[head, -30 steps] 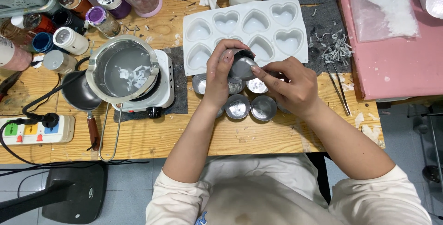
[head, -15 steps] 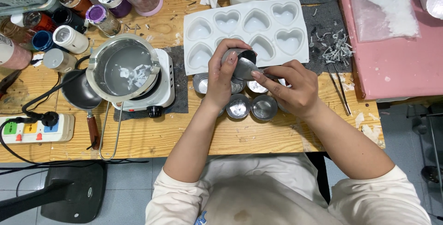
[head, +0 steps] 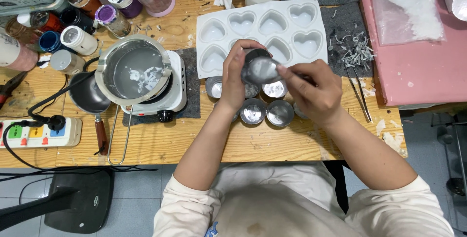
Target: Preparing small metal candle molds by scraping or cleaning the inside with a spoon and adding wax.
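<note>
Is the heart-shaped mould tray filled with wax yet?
No, the white heart mould tray shows empty cavities, while the left hand holds a small metal cup above it.

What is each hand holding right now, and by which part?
The left hand grips a small metal cup around its side wall. The right hand has fingertips at its rim; nothing else visibly held.

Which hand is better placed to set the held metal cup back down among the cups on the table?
Left. The left hand already grips the small metal cup just above the cups on the table; the right hand only touches its rim with fingertips.
</note>
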